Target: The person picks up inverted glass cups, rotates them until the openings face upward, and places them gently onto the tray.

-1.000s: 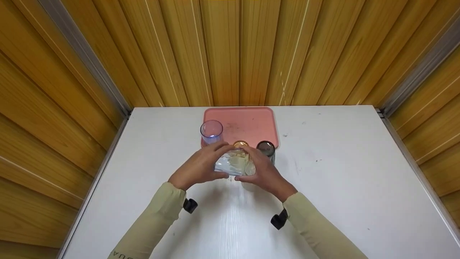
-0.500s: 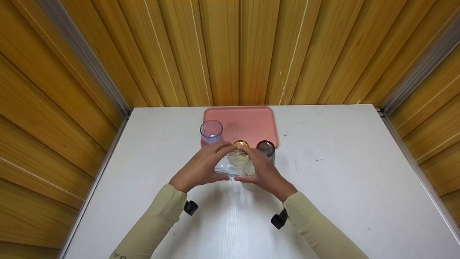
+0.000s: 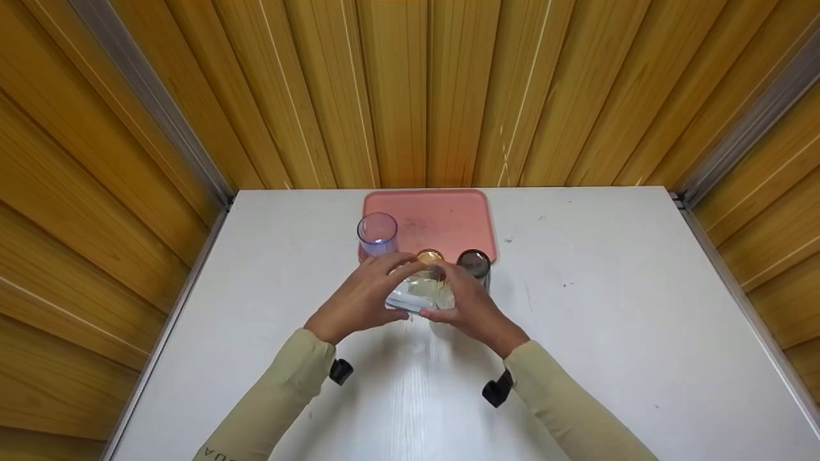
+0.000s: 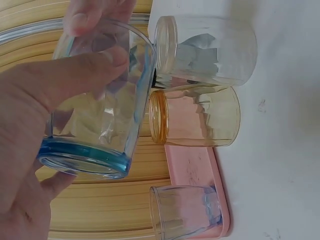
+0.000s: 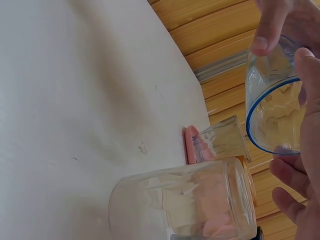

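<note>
A clear drinking glass with a blue rim and a blue base (image 4: 85, 157) is held tilted, raised above the table, between both hands. My left hand (image 3: 362, 294) grips it from the left, thumb and fingers round its side. From the right, my right hand (image 3: 471, 304) holds the same glass, with its thumb on the near side. In the head view the hands partly cover the blue-edged glass (image 3: 410, 302). Just beyond it stand an amber glass (image 4: 195, 116) and a colourless glass (image 5: 180, 205), the latter largely hidden by the right hand in the head view.
A pink tray (image 3: 442, 218) lies at the table's back edge, with a bluish-purple glass (image 3: 378, 235) upright on its front left corner. A dark grey glass (image 3: 475, 264) stands right of the amber one, by the tray's front right corner. Wood-patterned walls (image 3: 397, 96) enclose the white table (image 3: 596, 307).
The held glass has turned slightly between the hands, its lower edge now more slanted. Both hands stay almost in the same place, and the other glasses and tray have not moved.
</note>
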Tool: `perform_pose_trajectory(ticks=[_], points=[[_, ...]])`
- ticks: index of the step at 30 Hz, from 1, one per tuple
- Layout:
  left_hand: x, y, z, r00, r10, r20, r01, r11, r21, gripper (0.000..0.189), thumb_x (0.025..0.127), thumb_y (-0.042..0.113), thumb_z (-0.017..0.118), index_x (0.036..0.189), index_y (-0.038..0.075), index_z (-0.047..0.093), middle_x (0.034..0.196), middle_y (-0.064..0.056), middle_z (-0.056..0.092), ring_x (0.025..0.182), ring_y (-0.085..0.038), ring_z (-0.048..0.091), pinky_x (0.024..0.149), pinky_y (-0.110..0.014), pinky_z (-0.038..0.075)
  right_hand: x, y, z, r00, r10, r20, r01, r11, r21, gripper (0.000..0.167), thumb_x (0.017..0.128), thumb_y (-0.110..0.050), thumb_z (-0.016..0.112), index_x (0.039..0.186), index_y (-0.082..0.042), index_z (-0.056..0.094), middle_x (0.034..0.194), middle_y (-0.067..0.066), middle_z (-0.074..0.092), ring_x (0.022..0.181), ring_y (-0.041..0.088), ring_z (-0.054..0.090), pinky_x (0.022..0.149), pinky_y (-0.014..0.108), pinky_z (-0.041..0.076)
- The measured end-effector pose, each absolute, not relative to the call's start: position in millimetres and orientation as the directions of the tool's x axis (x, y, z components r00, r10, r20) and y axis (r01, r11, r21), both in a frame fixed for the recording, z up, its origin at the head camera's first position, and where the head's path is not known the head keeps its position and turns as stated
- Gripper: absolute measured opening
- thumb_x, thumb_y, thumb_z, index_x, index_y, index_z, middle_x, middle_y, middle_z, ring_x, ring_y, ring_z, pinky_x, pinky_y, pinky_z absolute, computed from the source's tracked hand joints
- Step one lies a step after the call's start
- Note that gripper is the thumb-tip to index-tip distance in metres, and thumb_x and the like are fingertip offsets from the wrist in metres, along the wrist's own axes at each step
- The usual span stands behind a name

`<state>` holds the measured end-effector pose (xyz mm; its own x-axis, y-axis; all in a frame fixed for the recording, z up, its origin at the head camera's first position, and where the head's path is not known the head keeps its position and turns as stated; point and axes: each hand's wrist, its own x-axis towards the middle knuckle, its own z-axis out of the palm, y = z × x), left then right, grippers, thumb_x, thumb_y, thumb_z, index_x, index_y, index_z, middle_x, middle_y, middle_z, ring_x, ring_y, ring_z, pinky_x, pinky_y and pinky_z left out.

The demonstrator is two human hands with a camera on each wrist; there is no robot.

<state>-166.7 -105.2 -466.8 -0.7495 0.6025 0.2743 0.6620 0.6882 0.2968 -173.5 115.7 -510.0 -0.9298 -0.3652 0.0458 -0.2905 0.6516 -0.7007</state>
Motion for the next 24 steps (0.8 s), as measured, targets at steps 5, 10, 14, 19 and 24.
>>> perform_pose_trajectory(ticks=[5, 10, 14, 19, 24], points=[[-166.8, -106.2, -467.6, -0.746, 0.606, 0.276, 0.666, 0.684, 0.299, 0.089, 0.070, 0.032, 0.086, 0.145, 0.037, 0.038, 0.146, 0.008, 0.044, 0.135, -0.015, 0.043, 0.113, -0.046, 0.038, -174.9, 116.7, -511.4, -0.924, -0.375, 0.069, -0.308, 0.627, -0.716, 0.086, 0.076, -0.043, 0.080, 0.146, -0.019, 0.036, 0.141, 0.000, 0.047, 0.123, 0.022, 0.049, 0.105, 0.046, 0.045], [-167.6, -107.8, -468.0, -0.731, 0.616, 0.293, 0.682, 0.667, 0.300, 0.091, 0.070, 0.030, 0.087, 0.146, 0.037, 0.037, 0.146, 0.008, 0.044, 0.135, -0.014, 0.043, 0.113, -0.046, 0.038, -175.2, 116.6, -511.2, -0.926, -0.372, 0.063, -0.300, 0.623, -0.723, 0.090, 0.074, -0.046, 0.081, 0.148, -0.023, 0.034, 0.145, -0.001, 0.044, 0.126, 0.021, 0.047, 0.106, 0.048, 0.044], [-168.2, -108.3, -467.9, -0.730, 0.613, 0.301, 0.683, 0.661, 0.310, 0.090, 0.070, 0.030, 0.087, 0.146, 0.035, 0.038, 0.145, 0.006, 0.045, 0.135, -0.015, 0.044, 0.113, -0.047, 0.037, -175.3, 117.8, -511.2, -0.928, -0.370, 0.049, -0.284, 0.613, -0.737, 0.095, 0.072, -0.045, 0.082, 0.150, -0.027, 0.030, 0.149, -0.003, 0.041, 0.131, 0.021, 0.044, 0.110, 0.050, 0.040], [-168.1, -109.0, -467.1, -0.742, 0.597, 0.304, 0.670, 0.664, 0.331, 0.088, 0.071, 0.032, 0.086, 0.145, 0.033, 0.039, 0.145, 0.002, 0.046, 0.133, -0.017, 0.045, 0.112, -0.049, 0.039, -176.1, 122.1, -513.4, -0.926, -0.370, 0.067, -0.288, 0.583, -0.759, 0.099, 0.070, -0.047, 0.083, 0.151, -0.032, 0.028, 0.145, -0.006, 0.046, 0.131, 0.018, 0.046, 0.111, 0.048, 0.040], [-166.6, -111.2, -468.3, -0.745, 0.593, 0.305, 0.667, 0.667, 0.333, 0.088, 0.071, 0.034, 0.085, 0.145, 0.034, 0.038, 0.145, 0.005, 0.046, 0.132, -0.018, 0.046, 0.111, -0.047, 0.041, -175.7, 124.2, -517.1, -0.922, -0.374, 0.097, -0.306, 0.554, -0.775, 0.093, 0.072, -0.042, 0.083, 0.149, -0.032, 0.033, 0.139, -0.006, 0.051, 0.128, 0.018, 0.048, 0.110, 0.046, 0.042]])
